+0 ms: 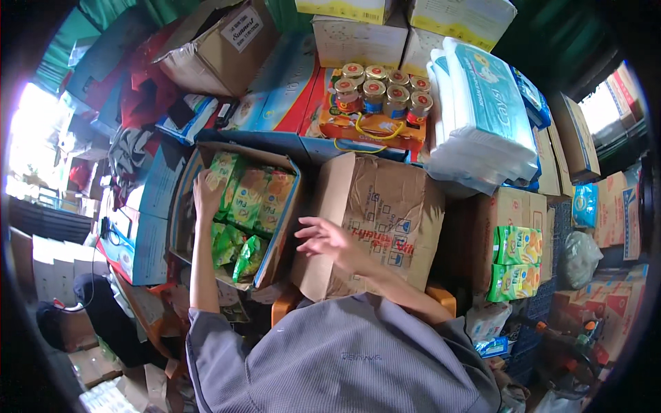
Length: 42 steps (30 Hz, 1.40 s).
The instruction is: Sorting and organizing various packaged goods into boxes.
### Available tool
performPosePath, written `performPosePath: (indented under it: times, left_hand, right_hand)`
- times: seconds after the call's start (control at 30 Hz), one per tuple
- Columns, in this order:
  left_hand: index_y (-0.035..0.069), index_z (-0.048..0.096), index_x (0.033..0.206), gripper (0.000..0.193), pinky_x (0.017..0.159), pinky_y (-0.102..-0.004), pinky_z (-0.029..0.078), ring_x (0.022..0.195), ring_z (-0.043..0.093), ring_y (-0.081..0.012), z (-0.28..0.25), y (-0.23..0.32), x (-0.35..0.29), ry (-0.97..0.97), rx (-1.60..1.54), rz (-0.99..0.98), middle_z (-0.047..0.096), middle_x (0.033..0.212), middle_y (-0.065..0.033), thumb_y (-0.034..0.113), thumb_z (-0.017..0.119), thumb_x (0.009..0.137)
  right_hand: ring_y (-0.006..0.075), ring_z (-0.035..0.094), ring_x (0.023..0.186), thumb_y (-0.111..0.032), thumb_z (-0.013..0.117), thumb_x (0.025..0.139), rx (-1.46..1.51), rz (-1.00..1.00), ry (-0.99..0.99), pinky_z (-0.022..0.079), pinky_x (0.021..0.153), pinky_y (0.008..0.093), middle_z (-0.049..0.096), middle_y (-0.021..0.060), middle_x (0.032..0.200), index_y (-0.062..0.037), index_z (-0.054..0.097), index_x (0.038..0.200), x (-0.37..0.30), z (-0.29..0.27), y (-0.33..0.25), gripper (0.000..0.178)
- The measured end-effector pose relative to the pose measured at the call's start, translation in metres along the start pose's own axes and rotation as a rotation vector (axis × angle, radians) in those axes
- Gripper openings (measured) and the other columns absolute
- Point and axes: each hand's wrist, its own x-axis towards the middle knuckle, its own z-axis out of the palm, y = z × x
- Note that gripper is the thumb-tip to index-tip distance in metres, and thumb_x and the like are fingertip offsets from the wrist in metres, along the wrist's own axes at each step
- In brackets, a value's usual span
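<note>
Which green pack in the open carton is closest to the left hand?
The green pack in the far-left corner of the carton: the left hand is at its left edge, while the other packs lie farther right or lower in view.

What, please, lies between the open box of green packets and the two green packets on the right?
Mostly a brown carton lies between them in the head view, with the right hand in front of its left side.
</note>
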Motion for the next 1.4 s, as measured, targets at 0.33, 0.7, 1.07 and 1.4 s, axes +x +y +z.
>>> performPosePath:
  times: [0.33,0.7,1.07,1.4]
  left_hand:
    - [0.023,0.026,0.176,0.118,0.125,-0.0670,0.034,0.158,0.036,-0.0505,0.026,-0.030,0.015,-0.139,0.260,-0.084,0.037,0.172,-0.0260,0.055,0.091,0.082]
    - [0.026,0.045,0.168,0.099,0.114,-0.0637,0.044,0.145,0.049,-0.0458,0.019,-0.028,0.007,-0.179,0.346,-0.064,0.049,0.152,-0.0198,0.042,0.092,0.082]
    - [0.019,0.062,0.154,0.083,0.115,-0.0507,0.048,0.136,0.056,-0.0379,-0.042,0.041,-0.053,-0.223,-0.095,0.247,0.057,0.144,-0.0145,0.016,0.093,0.078]
    - [0.014,0.063,0.153,0.095,0.119,-0.0544,0.045,0.144,0.052,-0.0446,-0.074,0.185,-0.142,-0.099,-0.240,0.477,0.053,0.152,-0.0207,0.010,0.095,0.064]
  right_hand:
    - [0.0255,0.068,0.127,-0.034,0.070,0.109,-0.065,0.136,-0.071,0.059,0.099,0.0369,0.045,0.0288,0.168,-0.0043,0.016,0.178,0.075,0.057,0.055,0.092]
    - [0.0276,0.058,0.145,-0.043,0.071,0.107,-0.005,0.339,0.022,0.052,0.112,0.0397,0.048,0.0243,0.170,0.0011,0.005,0.178,0.086,0.049,0.055,0.106]
    - [0.0306,0.053,0.150,-0.042,0.071,0.108,0.239,0.420,0.036,0.049,0.115,0.0435,0.041,0.0169,0.175,-0.0032,0.013,0.178,0.104,0.048,0.049,0.098]
    - [0.0266,0.050,0.149,-0.053,0.092,0.091,0.015,-0.176,0.302,0.040,0.125,0.0423,0.053,0.0193,0.161,-0.0008,0.027,0.171,0.062,0.063,-0.010,0.115]
